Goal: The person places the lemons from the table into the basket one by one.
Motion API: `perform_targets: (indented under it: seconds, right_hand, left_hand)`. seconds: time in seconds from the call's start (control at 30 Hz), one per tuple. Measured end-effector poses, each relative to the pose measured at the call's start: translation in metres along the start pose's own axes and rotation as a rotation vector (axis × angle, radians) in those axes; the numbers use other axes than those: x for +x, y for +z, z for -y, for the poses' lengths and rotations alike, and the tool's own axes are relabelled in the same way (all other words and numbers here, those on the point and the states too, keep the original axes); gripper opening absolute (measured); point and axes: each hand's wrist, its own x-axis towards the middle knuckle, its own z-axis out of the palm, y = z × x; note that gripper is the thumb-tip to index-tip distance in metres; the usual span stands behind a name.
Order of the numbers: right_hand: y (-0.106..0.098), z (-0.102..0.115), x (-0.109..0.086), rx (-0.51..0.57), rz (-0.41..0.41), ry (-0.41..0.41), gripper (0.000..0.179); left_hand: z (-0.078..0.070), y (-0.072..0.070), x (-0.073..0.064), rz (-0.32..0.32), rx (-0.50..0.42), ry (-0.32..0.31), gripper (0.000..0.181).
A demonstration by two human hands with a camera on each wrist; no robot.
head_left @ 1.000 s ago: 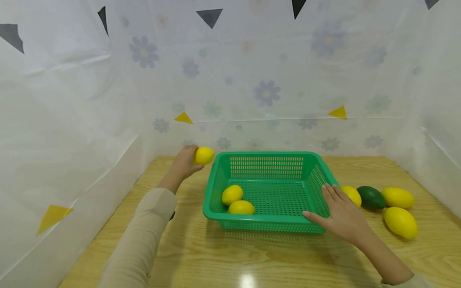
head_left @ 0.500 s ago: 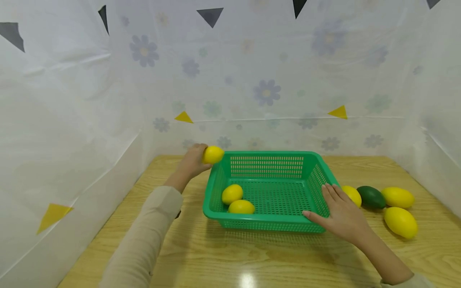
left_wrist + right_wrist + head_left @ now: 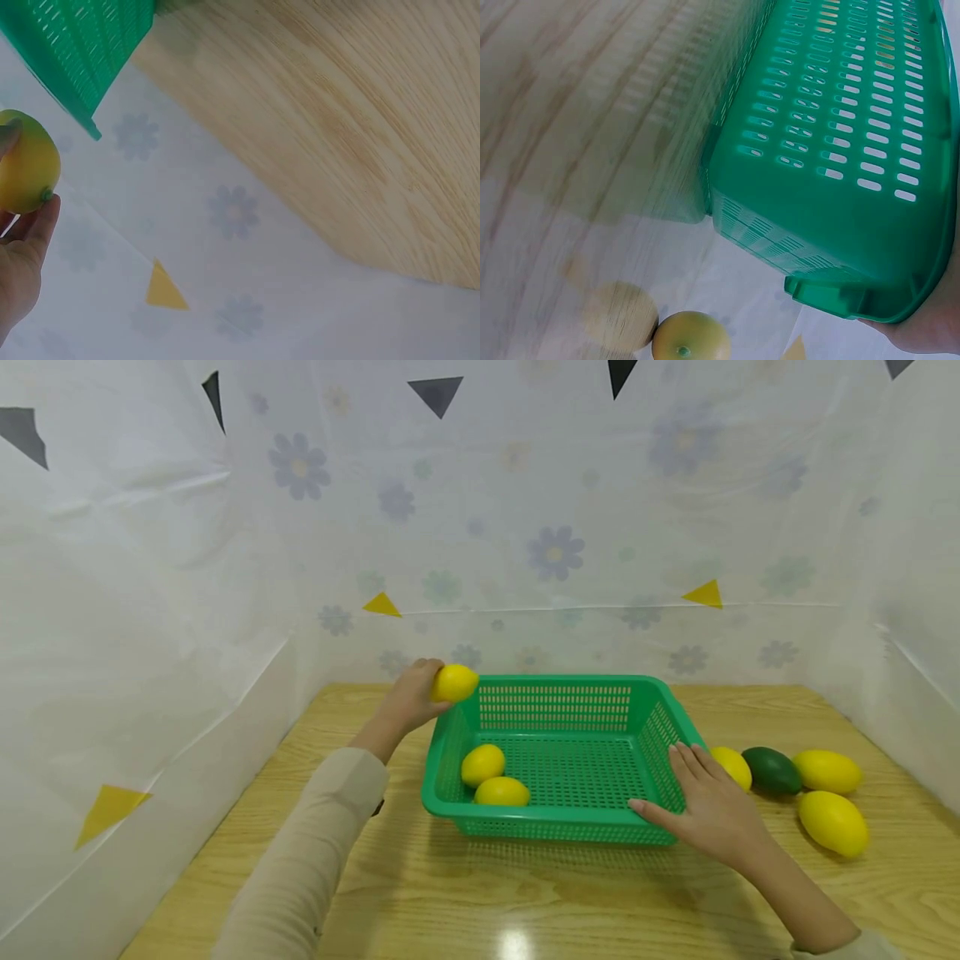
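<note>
My left hand (image 3: 411,700) grips a yellow lemon (image 3: 456,683) in the air by the back left corner of a green plastic basket (image 3: 562,812). In the left wrist view the lemon (image 3: 28,165) shows a small green stem end, with fingers and thumb around it. Two more lemons, one rear (image 3: 482,765) and one front (image 3: 502,792), lie inside the basket at its left. My right hand (image 3: 716,814) rests on the basket's front right corner, fingers extended along the right rim and thumb over the front rim. The right wrist view shows mostly the basket's slotted side (image 3: 810,180).
Right of the basket a lemon (image 3: 731,768), partly hidden by the right hand, sits beside a dark green avocado-like fruit (image 3: 772,771). Further right lie two more yellow fruits, one behind (image 3: 828,772) and one in front (image 3: 834,823). White flowered sheeting (image 3: 480,527) encloses the wooden table (image 3: 480,893).
My left hand has carried the lemon to the right, from left of the basket to over its back left rim. The right hand and the basket have stayed put.
</note>
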Motion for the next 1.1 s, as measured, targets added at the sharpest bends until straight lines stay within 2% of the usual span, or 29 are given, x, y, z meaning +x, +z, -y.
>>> perform_targets:
  seconds: [0.53, 1.1]
  right_hand:
    - [0.001, 0.0, 0.001, -0.001, 0.0, -0.002, 0.098]
    - [0.001, -0.001, 0.0, -0.001, -0.005, 0.001, 0.098]
  left_hand:
    - [-0.014, 0.008, 0.002, 0.027, 0.006, 0.039, 0.056]
    - [-0.031, 0.015, 0.005, 0.059, -0.022, 0.14, 0.054]
